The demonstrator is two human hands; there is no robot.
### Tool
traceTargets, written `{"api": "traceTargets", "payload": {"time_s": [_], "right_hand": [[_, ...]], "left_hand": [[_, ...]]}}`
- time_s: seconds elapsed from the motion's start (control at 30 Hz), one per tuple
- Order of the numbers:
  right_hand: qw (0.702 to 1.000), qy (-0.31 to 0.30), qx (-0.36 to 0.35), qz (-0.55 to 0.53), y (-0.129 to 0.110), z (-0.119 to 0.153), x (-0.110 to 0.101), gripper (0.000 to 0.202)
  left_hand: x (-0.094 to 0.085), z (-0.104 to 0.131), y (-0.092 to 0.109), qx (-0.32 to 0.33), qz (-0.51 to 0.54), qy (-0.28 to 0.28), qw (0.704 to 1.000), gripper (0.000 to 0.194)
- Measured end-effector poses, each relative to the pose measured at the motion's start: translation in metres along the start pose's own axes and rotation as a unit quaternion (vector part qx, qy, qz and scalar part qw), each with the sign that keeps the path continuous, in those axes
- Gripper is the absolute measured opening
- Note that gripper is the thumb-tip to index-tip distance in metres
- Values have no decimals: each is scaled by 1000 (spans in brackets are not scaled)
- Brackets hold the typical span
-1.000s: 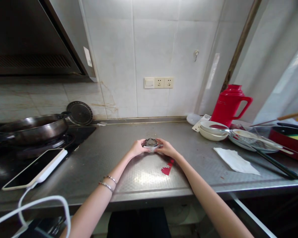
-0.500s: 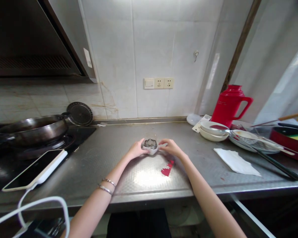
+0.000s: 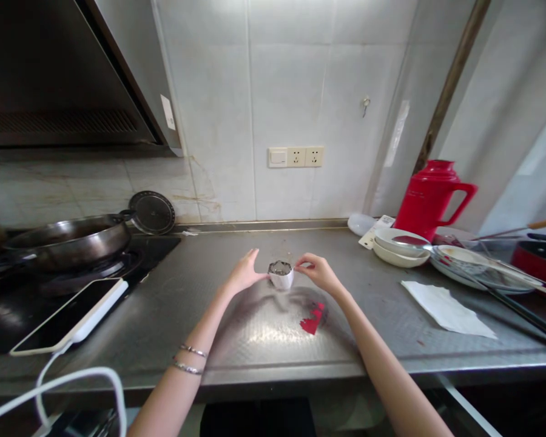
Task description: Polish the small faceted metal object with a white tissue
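Back from the front edge of the countertop [image 3: 200, 261], the white cup [image 3: 282, 281] has dark contents [image 3: 281, 267]; I judge handling unfinished. Left hand [image 3: 244, 273] gapes; whether right hand [image 3: 317, 271] grips, I can't tell

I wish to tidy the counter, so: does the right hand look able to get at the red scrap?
Probably yes: the red scrap lies uncovered on the counter, nearer the body than the right hand, with nothing seen between. The white cup beside that hand leaves the way free.
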State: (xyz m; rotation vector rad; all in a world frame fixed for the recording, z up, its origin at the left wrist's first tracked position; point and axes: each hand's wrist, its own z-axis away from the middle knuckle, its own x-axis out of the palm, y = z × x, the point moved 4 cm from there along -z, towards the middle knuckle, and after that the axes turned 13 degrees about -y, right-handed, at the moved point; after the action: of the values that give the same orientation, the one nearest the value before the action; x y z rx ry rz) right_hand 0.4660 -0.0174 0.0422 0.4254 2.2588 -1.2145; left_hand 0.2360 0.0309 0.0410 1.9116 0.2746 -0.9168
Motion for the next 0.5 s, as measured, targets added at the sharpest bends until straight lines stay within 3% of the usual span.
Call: {"api": "traceTargets", "payload": {"time_s": [0.13,0.27,0.37,0.5], "right_hand": [[997,62,4,-36,-7,0,-5,22],[994,91,3,-54,-10,0,-3,28],[994,101,-4,-49,-12,0,0,30],[995,92,-15,-31,-17,0,4,27]], "left_hand": [[-17,6,22,47,8,108,993,40],[-20,14,41,83,13,155,984,26],[-12,16,47,82,27,141,986,27],[6,13,45,54,51,60,995,37]]}}
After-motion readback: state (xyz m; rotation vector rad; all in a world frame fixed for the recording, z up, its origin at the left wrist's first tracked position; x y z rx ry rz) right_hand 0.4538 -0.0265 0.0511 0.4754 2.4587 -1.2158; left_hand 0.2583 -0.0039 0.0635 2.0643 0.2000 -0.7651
